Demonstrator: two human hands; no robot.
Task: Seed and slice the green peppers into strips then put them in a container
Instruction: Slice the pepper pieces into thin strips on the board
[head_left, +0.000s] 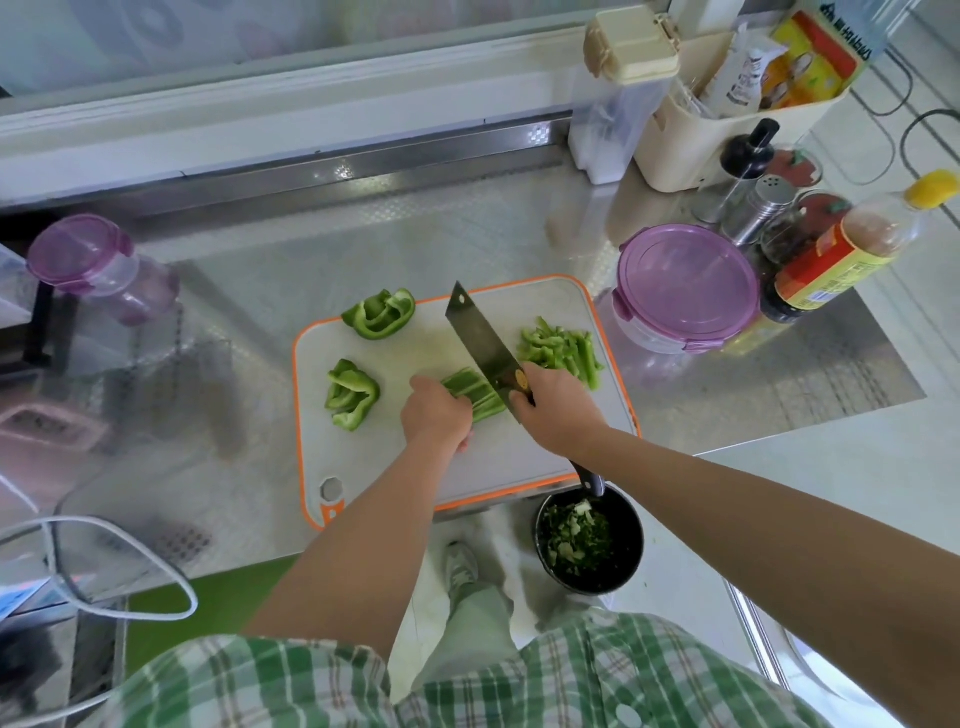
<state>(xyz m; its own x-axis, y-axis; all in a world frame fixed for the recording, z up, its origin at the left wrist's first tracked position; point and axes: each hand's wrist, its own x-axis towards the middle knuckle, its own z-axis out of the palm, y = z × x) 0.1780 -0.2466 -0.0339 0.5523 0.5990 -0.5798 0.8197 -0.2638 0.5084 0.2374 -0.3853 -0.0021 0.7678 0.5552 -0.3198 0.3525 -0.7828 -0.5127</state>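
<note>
While the right hand (558, 405) grips the broad steel cleaver (480, 345) over the orange-rimmed white cutting board (519, 457), the left hand (434, 413) curls down on the flattened green pepper piece (475, 395); cut green strips (563, 351) lie just right, near the purple-lidded clear container (685, 288).

- Your peppers (382, 314) are bright green.
- Your board (519, 457) is white, rimmed in orange.
- Your container (685, 283) has a purple lid.
- Your shirt (597, 675) is green-and-white plaid.
- Your pot (631, 551) is black.

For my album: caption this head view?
Cleaver in right hand slices green pepper held by left hand on cutting board.
</note>
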